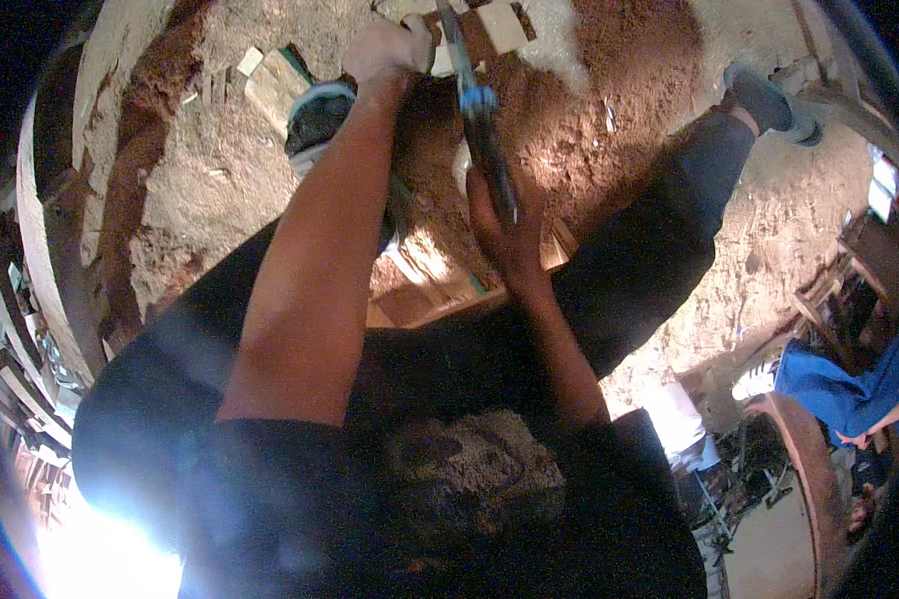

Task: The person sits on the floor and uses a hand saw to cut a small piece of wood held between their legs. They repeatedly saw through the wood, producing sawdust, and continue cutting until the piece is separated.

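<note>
Out at the upper middle, my left hand is closed, its fingers curled beside a pale flat piece. What those fingers grip, if anything, is hidden. Closer to me, my right hand wraps round the dark handle of a long hand tool. A blue collar joins that handle to a narrow metal blade, which points away from me past my left hand. The blade's far end runs out of the picture, so its exact kind is unclear. Another pale wooden block lies just right of the blade.
My legs are spread on brown earth; one shoe is beside my left forearm, the other far right. Wooden pieces lie by the left shoe, a board before my lap. A person in blue is at right.
</note>
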The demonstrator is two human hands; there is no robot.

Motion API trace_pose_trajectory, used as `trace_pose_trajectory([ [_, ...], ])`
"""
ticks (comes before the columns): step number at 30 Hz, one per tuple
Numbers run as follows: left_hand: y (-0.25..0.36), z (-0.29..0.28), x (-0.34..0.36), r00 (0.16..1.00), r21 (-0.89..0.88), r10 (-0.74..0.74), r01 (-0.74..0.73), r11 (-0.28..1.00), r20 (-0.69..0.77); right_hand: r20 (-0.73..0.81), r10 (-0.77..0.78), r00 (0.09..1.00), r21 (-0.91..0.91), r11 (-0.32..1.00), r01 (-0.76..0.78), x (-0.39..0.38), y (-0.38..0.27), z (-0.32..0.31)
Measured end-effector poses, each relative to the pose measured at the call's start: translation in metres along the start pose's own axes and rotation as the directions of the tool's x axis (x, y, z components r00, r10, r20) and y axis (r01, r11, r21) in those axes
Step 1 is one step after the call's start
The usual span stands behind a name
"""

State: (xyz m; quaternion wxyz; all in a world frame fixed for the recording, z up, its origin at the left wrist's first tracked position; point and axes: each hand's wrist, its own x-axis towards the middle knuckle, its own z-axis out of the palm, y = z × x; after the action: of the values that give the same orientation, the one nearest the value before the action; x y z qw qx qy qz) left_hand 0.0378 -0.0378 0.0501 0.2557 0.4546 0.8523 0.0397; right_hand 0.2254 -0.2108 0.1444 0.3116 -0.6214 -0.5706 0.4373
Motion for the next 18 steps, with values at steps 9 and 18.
trace_pose_trajectory([
  [9, 0.009, -0.006, -0.006, 0.999, 0.09, 0.036, -0.037, 0.995, 0.012, -0.029, 0.069, 0.997, -0.133, 0.988, -0.072, 0.016, -0.026, 0.014],
  [18, 0.011, -0.007, -0.004, 1.0, 0.096, 0.012, -0.014, 0.995, 0.025, -0.056, -0.027, 0.998, 0.001, 1.0, 0.027, 0.019, -0.04, 0.008],
])
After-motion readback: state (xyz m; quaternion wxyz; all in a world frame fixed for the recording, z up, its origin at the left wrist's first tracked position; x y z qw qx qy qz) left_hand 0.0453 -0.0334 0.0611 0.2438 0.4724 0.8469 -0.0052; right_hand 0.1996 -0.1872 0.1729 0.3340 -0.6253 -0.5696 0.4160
